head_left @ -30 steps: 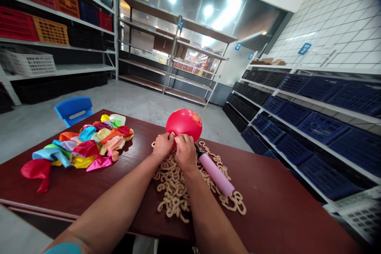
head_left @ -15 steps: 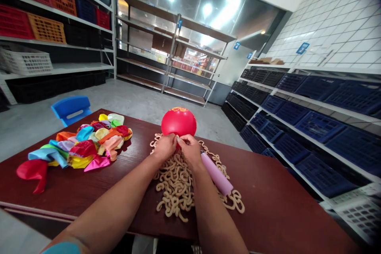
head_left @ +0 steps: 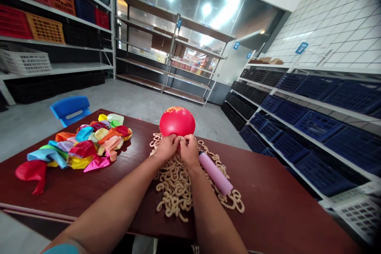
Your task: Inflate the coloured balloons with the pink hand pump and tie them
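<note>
An inflated red balloon (head_left: pixel 177 121) with a yellow printed pattern stands at the far side of the table, its neck end toward me. My left hand (head_left: pixel 167 147) pinches the balloon's neck from the left. From the right, my right hand (head_left: pixel 189 149) is closed on the same neck, the fingertips of both hands meeting; the neck itself is mostly hidden. Beneath my hands and forearms spreads a heap of tan curled, squiggly pieces (head_left: pixel 175 186). A pink cylinder with a dark end (head_left: pixel 216 174) lies on some of them, right of my right wrist.
Several uninflated balloons (head_left: pixel 85 149) in many colours lie piled on the left of the dark red table (head_left: pixel 268 202). A blue chair (head_left: pixel 70 110) stands behind it. Shelves with blue crates (head_left: pixel 317 127) line the right, and a bare metal rack (head_left: pixel 169 47) stands at the back.
The balloon has shifted slightly left and turned a little, its printed pattern now further left. My right hand's fingers have drawn in closer to my left at the neck.
</note>
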The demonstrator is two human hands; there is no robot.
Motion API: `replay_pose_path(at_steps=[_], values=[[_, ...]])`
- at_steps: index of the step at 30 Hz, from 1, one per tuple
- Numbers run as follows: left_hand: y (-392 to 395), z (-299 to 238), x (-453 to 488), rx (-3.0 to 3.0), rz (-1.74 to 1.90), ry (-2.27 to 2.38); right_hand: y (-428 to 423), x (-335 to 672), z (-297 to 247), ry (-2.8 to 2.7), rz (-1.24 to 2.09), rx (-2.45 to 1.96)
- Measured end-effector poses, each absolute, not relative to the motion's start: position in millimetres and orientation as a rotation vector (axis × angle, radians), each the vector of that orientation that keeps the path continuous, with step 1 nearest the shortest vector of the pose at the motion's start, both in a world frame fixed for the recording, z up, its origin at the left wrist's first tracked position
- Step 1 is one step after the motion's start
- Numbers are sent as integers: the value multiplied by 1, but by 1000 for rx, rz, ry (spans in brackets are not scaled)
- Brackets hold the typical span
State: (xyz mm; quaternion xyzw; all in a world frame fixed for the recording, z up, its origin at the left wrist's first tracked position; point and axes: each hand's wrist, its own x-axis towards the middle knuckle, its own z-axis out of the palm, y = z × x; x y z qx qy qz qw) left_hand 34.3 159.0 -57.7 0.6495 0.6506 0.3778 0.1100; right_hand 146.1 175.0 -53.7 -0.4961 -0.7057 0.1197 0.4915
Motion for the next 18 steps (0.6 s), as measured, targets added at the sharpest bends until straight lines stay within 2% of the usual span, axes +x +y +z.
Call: replay_pose_path(at_steps=[7, 18], values=[[161, -60, 30, 1874, 1133, 1830, 182, 146, -60, -1608, 659, -1146], [164, -62, 31, 1818, 1178, 1932, 181, 145, -59, -1547, 784, -1069]])
